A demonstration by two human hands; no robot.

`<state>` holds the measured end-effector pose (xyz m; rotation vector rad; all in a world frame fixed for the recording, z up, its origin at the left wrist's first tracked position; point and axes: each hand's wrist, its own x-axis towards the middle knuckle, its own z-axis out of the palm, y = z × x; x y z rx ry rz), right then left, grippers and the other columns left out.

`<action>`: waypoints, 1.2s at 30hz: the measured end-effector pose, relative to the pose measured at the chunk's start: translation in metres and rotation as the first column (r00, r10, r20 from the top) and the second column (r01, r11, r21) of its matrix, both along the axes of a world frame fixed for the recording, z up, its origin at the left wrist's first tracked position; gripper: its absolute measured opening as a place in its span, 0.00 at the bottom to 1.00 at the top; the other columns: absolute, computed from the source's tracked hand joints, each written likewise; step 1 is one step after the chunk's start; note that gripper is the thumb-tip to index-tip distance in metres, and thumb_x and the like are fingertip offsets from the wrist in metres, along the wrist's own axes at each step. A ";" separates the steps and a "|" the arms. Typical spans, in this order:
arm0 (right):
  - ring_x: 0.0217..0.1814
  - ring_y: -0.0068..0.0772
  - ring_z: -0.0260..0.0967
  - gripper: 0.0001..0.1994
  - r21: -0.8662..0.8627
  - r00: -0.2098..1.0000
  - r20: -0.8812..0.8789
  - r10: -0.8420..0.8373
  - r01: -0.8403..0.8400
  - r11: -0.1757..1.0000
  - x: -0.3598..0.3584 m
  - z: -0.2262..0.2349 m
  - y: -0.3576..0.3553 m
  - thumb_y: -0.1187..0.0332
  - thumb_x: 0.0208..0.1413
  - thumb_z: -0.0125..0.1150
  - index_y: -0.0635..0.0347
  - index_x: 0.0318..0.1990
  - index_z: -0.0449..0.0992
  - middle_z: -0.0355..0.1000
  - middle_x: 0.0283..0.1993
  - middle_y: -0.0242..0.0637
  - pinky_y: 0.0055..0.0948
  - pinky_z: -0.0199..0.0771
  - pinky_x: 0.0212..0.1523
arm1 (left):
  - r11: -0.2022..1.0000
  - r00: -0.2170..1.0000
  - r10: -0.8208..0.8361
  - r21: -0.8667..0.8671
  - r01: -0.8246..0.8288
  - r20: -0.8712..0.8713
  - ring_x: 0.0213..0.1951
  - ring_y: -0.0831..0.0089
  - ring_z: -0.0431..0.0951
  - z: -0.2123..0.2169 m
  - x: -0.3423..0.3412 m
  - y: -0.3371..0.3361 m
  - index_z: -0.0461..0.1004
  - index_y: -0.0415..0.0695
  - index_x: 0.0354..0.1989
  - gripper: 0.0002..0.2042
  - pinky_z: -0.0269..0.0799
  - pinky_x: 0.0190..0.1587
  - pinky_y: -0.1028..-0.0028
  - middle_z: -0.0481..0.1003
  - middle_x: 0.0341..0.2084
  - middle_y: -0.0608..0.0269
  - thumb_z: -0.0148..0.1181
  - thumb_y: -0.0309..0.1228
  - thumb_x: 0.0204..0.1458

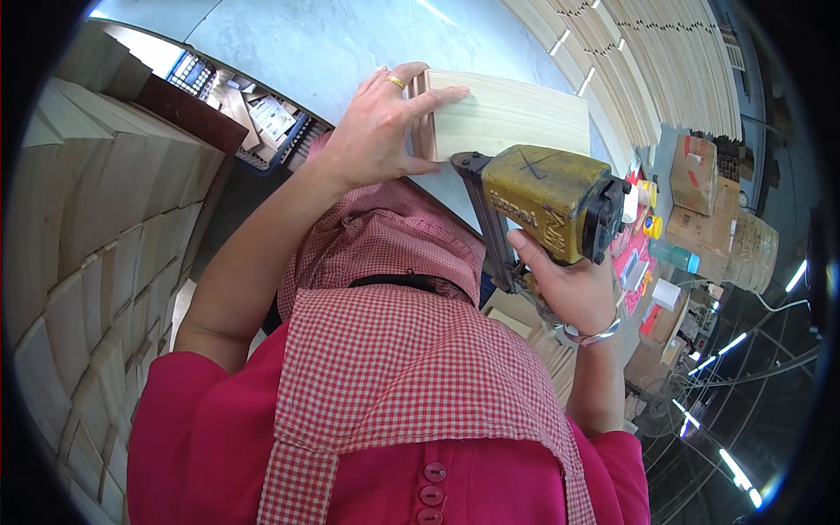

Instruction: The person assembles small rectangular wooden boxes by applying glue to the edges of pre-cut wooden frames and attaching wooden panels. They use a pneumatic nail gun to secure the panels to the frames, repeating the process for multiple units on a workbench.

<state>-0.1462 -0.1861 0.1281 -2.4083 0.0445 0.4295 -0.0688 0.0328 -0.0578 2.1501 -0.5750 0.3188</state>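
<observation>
My left hand [376,127] grips the left end of a pale wooden box-like piece [516,114], thumb on the near side and fingers over the top. Boards with darker edges show at that end under my fingers. In my right hand [569,293] is a worn yellow nail gun [547,201], my fingers wrapped round its handle and partly hidden behind it. The gun's black nose lies against or just beside the near left corner of the wooden piece; I cannot tell whether it touches.
The piece rests on a pale grey worktable [289,44]. Stacked wooden boards [96,201] stand at the left, and long strips [674,70] lie at the far right. A blue crate [271,131] sits beyond the table edge. Cardboard boxes [700,219] and a bottle [674,255] are on the right.
</observation>
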 end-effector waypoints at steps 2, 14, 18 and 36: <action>0.45 0.34 0.83 0.17 -0.019 1.000 -0.001 0.020 -0.020 1.000 0.003 0.003 -0.001 0.69 0.52 0.75 0.70 0.47 0.81 0.83 0.43 0.45 0.32 0.81 0.46 | 0.999 0.999 0.008 -0.033 -0.009 -0.035 0.67 0.45 0.63 0.000 -0.002 -0.001 0.61 0.59 0.71 0.53 0.61 0.68 0.49 0.64 0.65 0.41 0.83 0.42 0.29; 0.40 0.30 0.81 0.17 -0.044 0.988 0.036 0.150 -0.149 0.988 0.052 0.014 0.017 0.67 0.54 0.74 0.69 0.46 0.81 0.83 0.40 0.42 0.32 0.80 0.44 | 0.986 0.983 0.155 0.077 -0.148 -0.099 0.75 0.49 0.52 0.002 -0.011 -0.003 0.53 0.35 0.71 0.61 0.46 0.75 0.45 0.62 0.67 0.39 0.83 0.49 0.29; 0.40 0.31 0.81 0.17 -0.047 0.980 0.035 0.195 -0.193 0.980 0.060 0.010 0.019 0.67 0.53 0.74 0.69 0.46 0.81 0.83 0.40 0.42 0.32 0.80 0.43 | 0.987 0.983 0.157 0.047 -0.153 -0.095 0.75 0.50 0.52 -0.001 -0.012 -0.002 0.56 0.35 0.70 0.59 0.46 0.74 0.44 0.63 0.66 0.39 0.83 0.48 0.28; 0.43 0.29 0.79 0.20 -0.059 0.993 0.077 0.092 -0.088 0.994 0.060 0.020 0.001 0.67 0.52 0.75 0.69 0.49 0.79 0.82 0.43 0.40 0.31 0.78 0.47 | 0.987 0.985 0.150 0.079 -0.143 -0.087 0.74 0.52 0.54 0.000 -0.012 -0.005 0.55 0.34 0.71 0.59 0.47 0.74 0.46 0.65 0.65 0.39 0.83 0.47 0.30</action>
